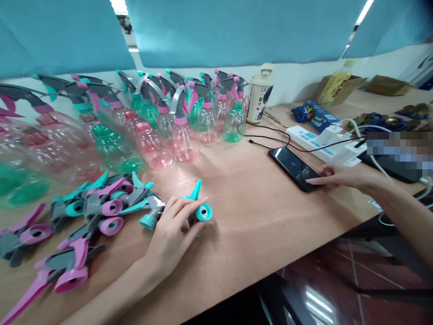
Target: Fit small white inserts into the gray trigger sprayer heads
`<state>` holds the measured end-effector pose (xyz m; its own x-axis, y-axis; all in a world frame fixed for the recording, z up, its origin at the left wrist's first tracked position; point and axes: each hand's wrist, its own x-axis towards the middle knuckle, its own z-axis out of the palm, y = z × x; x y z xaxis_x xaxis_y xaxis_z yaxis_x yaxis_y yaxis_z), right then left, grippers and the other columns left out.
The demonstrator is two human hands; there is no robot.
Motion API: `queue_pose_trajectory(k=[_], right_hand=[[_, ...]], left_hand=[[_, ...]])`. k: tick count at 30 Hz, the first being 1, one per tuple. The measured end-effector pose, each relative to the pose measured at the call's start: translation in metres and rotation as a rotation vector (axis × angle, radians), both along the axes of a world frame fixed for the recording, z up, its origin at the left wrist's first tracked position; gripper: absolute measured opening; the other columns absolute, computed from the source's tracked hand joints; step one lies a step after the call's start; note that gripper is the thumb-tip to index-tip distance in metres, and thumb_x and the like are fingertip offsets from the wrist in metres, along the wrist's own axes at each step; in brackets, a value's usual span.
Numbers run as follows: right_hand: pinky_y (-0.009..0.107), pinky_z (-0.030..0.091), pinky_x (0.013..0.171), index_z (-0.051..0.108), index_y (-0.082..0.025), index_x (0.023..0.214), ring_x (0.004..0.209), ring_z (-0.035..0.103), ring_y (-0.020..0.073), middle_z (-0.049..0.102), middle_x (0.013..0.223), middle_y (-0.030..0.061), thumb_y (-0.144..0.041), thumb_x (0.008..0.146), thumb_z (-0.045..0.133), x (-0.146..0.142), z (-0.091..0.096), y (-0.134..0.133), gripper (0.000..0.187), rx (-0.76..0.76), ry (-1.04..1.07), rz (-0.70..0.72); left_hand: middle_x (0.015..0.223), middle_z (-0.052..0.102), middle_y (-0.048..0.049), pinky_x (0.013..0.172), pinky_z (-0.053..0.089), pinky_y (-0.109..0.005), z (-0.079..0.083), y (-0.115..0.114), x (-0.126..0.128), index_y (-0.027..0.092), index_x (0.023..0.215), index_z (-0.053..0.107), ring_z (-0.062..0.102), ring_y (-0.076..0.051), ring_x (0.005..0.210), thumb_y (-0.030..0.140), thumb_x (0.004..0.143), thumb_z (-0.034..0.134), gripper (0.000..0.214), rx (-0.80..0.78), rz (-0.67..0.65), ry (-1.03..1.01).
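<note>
My left hand [174,228] is closed around a grey and teal trigger spray head [204,211], its round teal collar facing me just above the table. Out to the right, my right hand [333,177] grips the near end of a black smartphone [293,167], thumb on the screen and fingers at its side. The phone lies on the table. Left of my left hand is a heap of loose spray heads [101,203] in grey with pink or teal parts. Behind them stand several clear pink and green bottles [115,149], some with spray heads fitted.
A white power strip [304,137] with plugged-in chargers and a black cable [264,136] lie beyond the phone. Further back are a cream drink bottle [260,95], a blue box [320,116] and a yellow bottle [334,85]. The wooden table's [243,253] front edge runs diagonally.
</note>
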<state>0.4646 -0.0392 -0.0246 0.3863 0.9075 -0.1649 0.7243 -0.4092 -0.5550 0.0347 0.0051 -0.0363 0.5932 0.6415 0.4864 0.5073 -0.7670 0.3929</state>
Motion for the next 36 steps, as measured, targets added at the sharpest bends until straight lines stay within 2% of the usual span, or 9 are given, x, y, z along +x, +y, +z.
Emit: queue_pose_trajectory(k=[3,5,10,16,22,27,31,36], right_hand=[[0.028,0.033,0.05,0.039,-0.022,0.053,0.05,0.037,0.0116,0.041,0.051,-0.0029,-0.058,0.062,0.071,0.006,0.0,0.004,0.049,-0.141,0.03,0.071],[0.029,0.03,0.051,0.035,-0.023,0.053,0.052,0.034,0.0118,0.037,0.052,-0.0033,-0.061,0.063,0.069,0.009,0.0,0.007,0.052,-0.191,0.009,0.089],[0.029,0.029,0.055,0.039,-0.022,0.057,0.057,0.036,0.0135,0.041,0.057,-0.0019,-0.063,0.061,0.068,0.016,0.003,0.015,0.05,-0.284,-0.028,0.134],[0.028,0.03,0.058,0.041,-0.021,0.063,0.06,0.038,0.0137,0.042,0.061,-0.0023,-0.066,0.067,0.062,0.021,0.009,0.019,0.049,-0.338,-0.013,0.228],[0.027,0.029,0.055,0.043,-0.021,0.062,0.06,0.039,0.0142,0.044,0.061,-0.0023,-0.068,0.053,0.069,0.026,0.01,0.03,0.055,-0.411,-0.081,0.205],[0.027,0.026,0.05,0.043,-0.021,0.06,0.052,0.037,0.012,0.042,0.055,-0.0031,-0.069,0.051,0.07,0.029,0.009,0.035,0.055,-0.475,-0.062,0.226],[0.026,0.026,0.049,0.044,-0.021,0.058,0.051,0.037,0.0111,0.043,0.054,-0.0031,-0.067,0.05,0.072,0.029,0.012,0.036,0.055,-0.467,-0.033,0.232],[0.026,0.034,0.049,0.049,-0.02,0.059,0.053,0.044,0.0125,0.05,0.056,-0.001,-0.066,0.049,0.073,0.025,0.014,0.031,0.053,-0.354,0.002,0.18]], left_hand=[[0.093,0.062,-0.0032,0.068,0.05,-0.03,0.0,0.001,0.0,0.022,0.116,0.057,0.052,-0.018,0.08,0.02,0.086,0.061,0.03,0.0,0.005,-0.004],[0.092,0.062,-0.0032,0.066,0.05,-0.029,0.0,0.002,0.001,0.022,0.116,0.058,0.052,-0.018,0.08,0.02,0.086,0.06,0.03,-0.004,0.006,-0.01],[0.093,0.064,-0.003,0.063,0.05,-0.028,-0.002,0.006,0.009,0.024,0.115,0.059,0.051,-0.018,0.078,0.021,0.085,0.061,0.03,-0.056,-0.016,-0.018],[0.095,0.066,-0.0029,0.071,0.052,-0.033,-0.001,0.01,0.038,0.024,0.112,0.061,0.055,-0.019,0.084,0.02,0.084,0.063,0.028,-0.063,-0.084,-0.011],[0.095,0.068,-0.0044,0.072,0.052,-0.036,-0.001,0.014,0.068,0.022,0.108,0.063,0.056,-0.021,0.087,0.022,0.084,0.063,0.024,-0.053,-0.163,-0.03],[0.096,0.066,-0.0044,0.072,0.052,-0.034,-0.002,0.015,0.076,0.021,0.11,0.061,0.054,-0.02,0.088,0.019,0.083,0.064,0.027,-0.072,-0.181,-0.035],[0.097,0.066,-0.0045,0.073,0.052,-0.035,-0.001,0.014,0.076,0.021,0.11,0.061,0.052,-0.02,0.089,0.018,0.083,0.064,0.027,-0.068,-0.169,-0.031],[0.094,0.064,-0.0042,0.07,0.051,-0.033,-0.001,0.014,0.074,0.021,0.11,0.061,0.053,-0.02,0.085,0.018,0.082,0.065,0.028,-0.05,-0.163,-0.04]])
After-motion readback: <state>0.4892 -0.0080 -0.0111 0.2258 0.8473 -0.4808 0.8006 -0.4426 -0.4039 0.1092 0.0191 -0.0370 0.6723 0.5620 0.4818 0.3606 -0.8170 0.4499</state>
